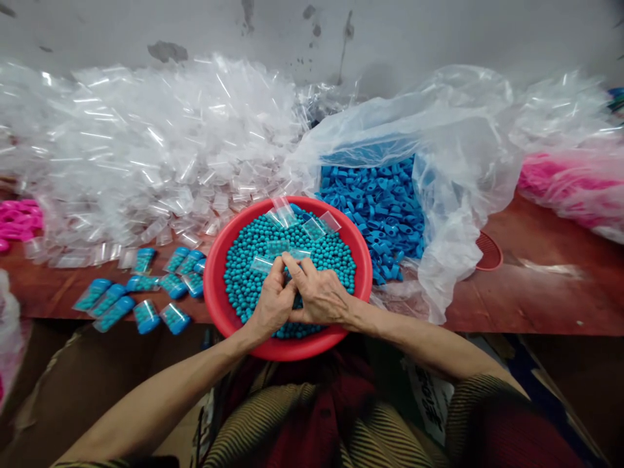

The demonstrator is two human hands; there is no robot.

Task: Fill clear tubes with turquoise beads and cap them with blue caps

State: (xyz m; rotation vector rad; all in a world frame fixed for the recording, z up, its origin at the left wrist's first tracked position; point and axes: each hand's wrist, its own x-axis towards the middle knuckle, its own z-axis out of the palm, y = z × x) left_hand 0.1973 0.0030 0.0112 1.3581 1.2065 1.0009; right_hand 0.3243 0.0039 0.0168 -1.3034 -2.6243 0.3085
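Note:
A red bowl point(217, 299) full of small teal beads point(322, 257) sits at the table's front edge. Both my hands meet over the beads. My left hand point(273, 305) pinches a small clear plastic tube point(266, 263) lying on the beads. My right hand point(319, 296) presses against the left, fingers curled on the same tube's end. Other empty clear tubes point(312, 227) lie on the beads at the bowl's far side.
Filled tubes with blue caps point(141, 299) lie left of the bowl. A big heap of empty clear tubes point(146, 149) fills the back left. A plastic bag of blue caps point(385, 208) stands right of the bowl. Pink parts point(17, 221) lie far left, a bag of pink parts point(570, 188) far right.

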